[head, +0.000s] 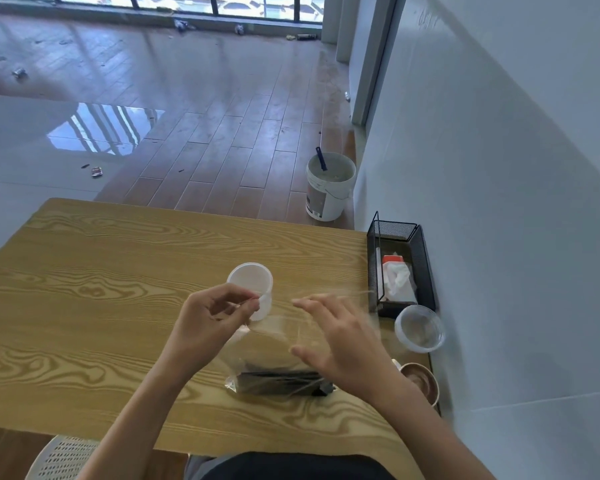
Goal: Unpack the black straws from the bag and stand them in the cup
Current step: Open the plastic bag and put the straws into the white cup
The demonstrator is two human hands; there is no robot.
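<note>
A clear plastic bag [271, 336] stands on the wooden table [101, 278], and the black straws [281, 382] lie bundled in its bottom. My left hand [212, 320] pinches the bag's upper left edge between thumb and forefinger. Over the bag's right side hovers my right hand [343, 344], blurred, with spread fingers; whether it touches the plastic I cannot tell. A translucent white cup [252, 285] stands upright just behind my left hand, with nothing visible in it.
A black mesh basket [423, 251] holding a tissue pack stands at the table's right edge by the wall. In front of it sit a clear round container [420, 329] and a brown paper cup [421, 382]. A white bucket [329, 187] is on the floor beyond.
</note>
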